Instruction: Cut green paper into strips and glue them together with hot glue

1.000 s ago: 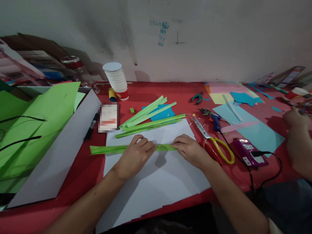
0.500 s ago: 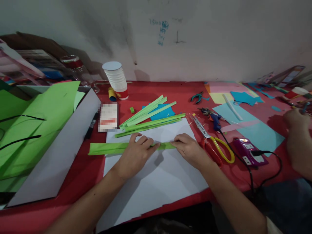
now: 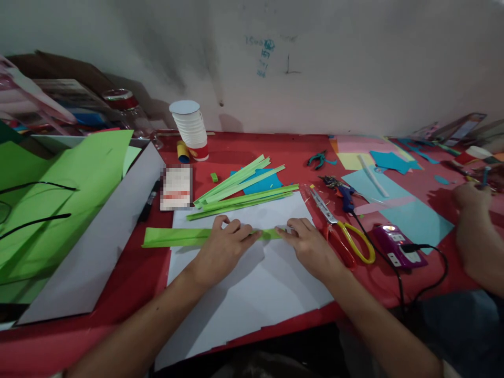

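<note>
The red counter (image 3: 244,152) runs along a wall. A white sheet (image 3: 252,299) lies at its near edge, and a folded green strip (image 3: 173,237) crosses that sheet's far side, its left end on bare counter. Beyond lie loose green strips (image 3: 240,189) and stacked paper cups (image 3: 191,128); left, a grey board (image 3: 98,247); right, yellow-handled scissors (image 3: 342,231) and a light blue sheet (image 3: 413,210)
</note>
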`<state>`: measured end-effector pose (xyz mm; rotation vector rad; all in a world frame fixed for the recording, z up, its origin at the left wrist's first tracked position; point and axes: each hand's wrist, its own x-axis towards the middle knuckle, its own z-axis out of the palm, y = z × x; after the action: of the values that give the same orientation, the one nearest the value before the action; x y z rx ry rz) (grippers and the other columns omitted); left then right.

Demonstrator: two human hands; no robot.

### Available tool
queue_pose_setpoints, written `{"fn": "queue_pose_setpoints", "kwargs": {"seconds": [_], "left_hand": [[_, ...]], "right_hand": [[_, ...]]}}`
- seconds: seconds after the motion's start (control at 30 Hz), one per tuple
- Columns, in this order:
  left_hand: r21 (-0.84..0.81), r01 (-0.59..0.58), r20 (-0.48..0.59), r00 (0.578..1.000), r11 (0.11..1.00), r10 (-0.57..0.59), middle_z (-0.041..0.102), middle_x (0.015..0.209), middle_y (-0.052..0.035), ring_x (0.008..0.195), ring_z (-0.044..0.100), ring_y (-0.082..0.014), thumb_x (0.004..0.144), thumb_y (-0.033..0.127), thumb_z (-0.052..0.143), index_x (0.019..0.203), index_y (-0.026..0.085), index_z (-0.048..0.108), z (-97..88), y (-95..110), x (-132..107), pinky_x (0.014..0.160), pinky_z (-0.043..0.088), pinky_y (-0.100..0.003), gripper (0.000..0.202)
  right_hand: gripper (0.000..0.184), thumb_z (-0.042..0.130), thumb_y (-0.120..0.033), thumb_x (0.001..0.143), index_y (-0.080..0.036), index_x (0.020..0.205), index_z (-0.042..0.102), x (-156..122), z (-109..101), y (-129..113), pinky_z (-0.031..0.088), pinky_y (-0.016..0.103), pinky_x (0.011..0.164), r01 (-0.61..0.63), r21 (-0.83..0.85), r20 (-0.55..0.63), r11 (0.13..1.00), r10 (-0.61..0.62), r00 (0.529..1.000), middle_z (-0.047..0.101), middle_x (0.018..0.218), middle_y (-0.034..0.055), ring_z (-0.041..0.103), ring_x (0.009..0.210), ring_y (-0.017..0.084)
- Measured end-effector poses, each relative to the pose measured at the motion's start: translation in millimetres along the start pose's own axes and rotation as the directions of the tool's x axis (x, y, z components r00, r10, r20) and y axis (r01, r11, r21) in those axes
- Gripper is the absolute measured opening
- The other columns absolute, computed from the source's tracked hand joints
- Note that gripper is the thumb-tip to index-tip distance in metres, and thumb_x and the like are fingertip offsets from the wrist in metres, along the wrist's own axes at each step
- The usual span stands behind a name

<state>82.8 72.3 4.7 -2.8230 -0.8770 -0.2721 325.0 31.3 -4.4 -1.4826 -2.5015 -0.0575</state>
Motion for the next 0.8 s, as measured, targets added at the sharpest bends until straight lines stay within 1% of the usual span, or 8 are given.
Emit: {"fn": "queue_pose_setpoints", "kwargs": {"seconds": [0.1,0.17,0.23,0.3,0.43,0.53,0.63,0.8], "left_hand": [[0.008,0.024,0.009,1.0,1.0,-0.024,0.062,0.101,-0.0028,0.087,0.05,-0.0208,0.086,0.005,0.045,0.125,0.027,0.052,0.1,2.0,-0.3,0.081,0.031,-0.044,0.045],[0.014,0.04,0.011,0.999,0.999,-0.04,0.061,0.104,-0.0023,0.087,0.049,-0.0205,0.086,0.006,0.046,0.126,0.028,0.051,0.3,3.6,-0.4,0.081,0.031,-0.043,0.045],[0.022,0.046,0.012,0.999,0.999,-0.046,0.061,0.104,-0.0019,0.087,0.05,-0.0207,0.086,0.006,0.047,0.125,0.028,0.051,0.3,5.1,-0.1,0.08,0.031,-0.043,0.045],[0.027,0.049,0.01,0.999,0.998,-0.049,0.061,0.102,-0.002,0.087,0.05,-0.021,0.087,0.008,0.048,0.122,0.027,0.054,0.1,5.9,0.4,0.079,0.031,-0.043,0.04],[-0.007,0.041,0.006,0.999,0.999,-0.041,0.063,0.101,-0.0037,0.088,0.052,-0.0214,0.088,0.015,0.051,0.106,0.021,0.062,0.1,3.3,-0.4,0.08,0.032,-0.043,0.022],[-0.07,0.054,-0.039,0.998,0.996,-0.056,0.064,0.098,-0.0044,0.088,0.054,-0.0205,0.087,0.013,0.05,0.107,0.019,0.061,1.9,-0.5,-1.7,0.083,0.032,-0.042,0.024],[-0.128,0.128,-0.081,0.987,0.983,-0.139,0.066,0.092,-0.0036,0.087,0.056,-0.0201,0.087,0.011,0.049,0.104,0.019,0.063,3.7,-3.3,-1.5,0.084,0.032,-0.041,0.023],[-0.151,0.145,-0.02,0.989,0.978,-0.149,0.065,0.089,-0.0028,0.087,0.057,-0.0207,0.087,0.014,0.052,0.099,0.019,0.065,-0.1,-11.1,-6.2,0.087,0.033,-0.041,0.019]], "right_hand": [[0.044,0.042,-0.003,0.087,-0.02,0.124,0.06,-1.9,-4.3,-4.4,0.048,0.04,0.084,-0.053,-0.06,0.028,0.997,0.055,0.998,0.059,0.108,0.0118,0.05,0.096,0.024],[0.042,0.042,-0.002,0.085,-0.015,0.12,0.063,-1.3,-6.6,-12.0,0.045,0.046,0.09,-0.146,-0.119,-0.02,0.982,0.145,0.989,0.059,0.115,0.0143,0.049,0.106,0.028],[0.042,0.041,-0.002,0.083,-0.009,0.118,0.062,0.5,-6.7,-24.3,0.04,0.052,0.098,-0.24,-0.131,-0.117,0.962,0.226,0.967,0.055,0.126,0.0177,0.042,0.122,0.033],[0.047,0.039,-0.004,0.084,-0.007,0.128,0.054,3.1,-4.0,-40.0,0.034,0.054,0.105,-0.241,-0.072,-0.148,0.968,0.228,0.962,0.048,0.137,0.0185,0.031,0.134,0.033],[0.057,0.04,-0.027,0.093,-0.005,0.145,0.029,7.8,5.3,-67.3,0.034,0.05,0.109,-0.137,0.077,0.054,0.988,0.133,0.99,0.036,0.147,0.0191,0.027,0.139,0.029],[0.062,0.044,-0.038,0.093,-0.005,0.144,0.031,10.6,8.0,-74.8,0.032,0.051,0.11,-0.15,0.075,0.131,0.986,0.14,0.981,0.032,0.149,0.021,0.026,0.139,0.032],[0.06,0.045,-0.041,0.093,-0.008,0.142,0.038,16.9,5.4,-79.2,0.029,0.052,0.11,-0.2,0.046,0.177,0.979,0.189,0.966,0.031,0.149,0.0199,0.027,0.139,0.035],[0.059,0.045,-0.043,0.092,-0.009,0.141,0.041,31.2,5.8,-96.1,0.023,0.059,0.109,-0.33,-0.014,0.22,0.944,0.325,0.92,0.035,0.149,0.0156,0.029,0.135,0.042]]}}
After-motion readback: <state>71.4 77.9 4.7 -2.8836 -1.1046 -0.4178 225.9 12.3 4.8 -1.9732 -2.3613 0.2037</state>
